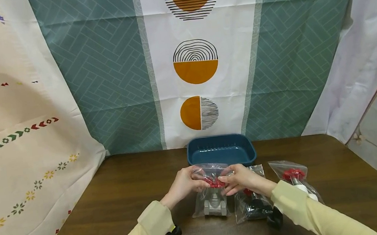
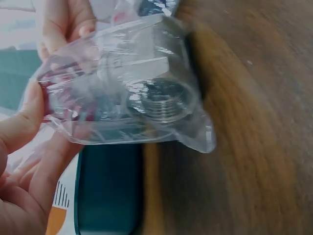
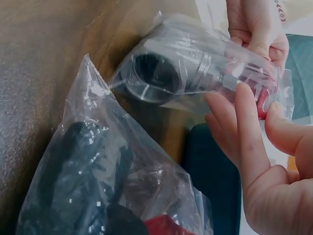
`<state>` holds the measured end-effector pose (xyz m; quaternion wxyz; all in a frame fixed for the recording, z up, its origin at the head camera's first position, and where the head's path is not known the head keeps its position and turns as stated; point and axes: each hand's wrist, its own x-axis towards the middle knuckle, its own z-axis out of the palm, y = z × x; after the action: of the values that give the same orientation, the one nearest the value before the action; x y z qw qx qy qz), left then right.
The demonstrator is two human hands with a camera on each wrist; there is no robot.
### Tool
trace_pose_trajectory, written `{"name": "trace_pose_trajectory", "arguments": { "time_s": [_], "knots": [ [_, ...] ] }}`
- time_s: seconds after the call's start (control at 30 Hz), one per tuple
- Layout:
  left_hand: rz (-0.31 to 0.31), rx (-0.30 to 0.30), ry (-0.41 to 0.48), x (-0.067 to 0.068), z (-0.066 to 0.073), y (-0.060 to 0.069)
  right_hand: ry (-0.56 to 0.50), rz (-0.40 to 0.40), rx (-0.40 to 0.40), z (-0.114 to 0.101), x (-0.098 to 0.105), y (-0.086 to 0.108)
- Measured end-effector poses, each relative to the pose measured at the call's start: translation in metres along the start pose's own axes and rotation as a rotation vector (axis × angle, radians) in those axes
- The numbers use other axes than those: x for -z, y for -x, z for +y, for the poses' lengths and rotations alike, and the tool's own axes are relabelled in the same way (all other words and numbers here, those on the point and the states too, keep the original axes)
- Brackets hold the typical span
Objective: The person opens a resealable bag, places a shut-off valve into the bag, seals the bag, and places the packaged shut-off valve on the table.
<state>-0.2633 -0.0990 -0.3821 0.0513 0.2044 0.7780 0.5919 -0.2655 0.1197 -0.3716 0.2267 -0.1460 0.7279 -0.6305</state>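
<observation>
A metal valve with a red handwheel is inside a clear plastic bag, upright above the table. My left hand grips the bag and handwheel from the left, thumb in front. From the right, my right hand pinches the same handwheel through the plastic. In the left wrist view the valve's threaded opening shows through the film. The right wrist view shows my right thumb at the red wheel's rim, with the fingers on its other side.
A dark blue tray stands at the table's back edge. Right of the held bag lies a bagged black valve, partly under my right forearm. Farther right lies a bagged white valve with a red handwheel. A patterned curtain hangs behind.
</observation>
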Motion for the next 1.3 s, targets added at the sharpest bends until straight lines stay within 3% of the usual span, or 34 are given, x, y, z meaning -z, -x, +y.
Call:
{"name": "trace_pose_trajectory", "arguments": {
  "time_s": [0.23, 0.5, 1.3],
  "knots": [
    [-0.057, 0.068, 0.047, 0.006, -0.010, -0.003, 0.007, -0.025, -0.065, 0.003, -0.002, -0.006],
    [-0.035, 0.215, 0.039, 0.008, -0.014, -0.005, -0.027, -0.020, -0.100, 0.005, -0.006, -0.009],
    [-0.044, 0.283, 0.112, 0.009, -0.033, -0.009, -0.007, 0.068, -0.164, 0.015, -0.014, -0.021]
  ]
}}
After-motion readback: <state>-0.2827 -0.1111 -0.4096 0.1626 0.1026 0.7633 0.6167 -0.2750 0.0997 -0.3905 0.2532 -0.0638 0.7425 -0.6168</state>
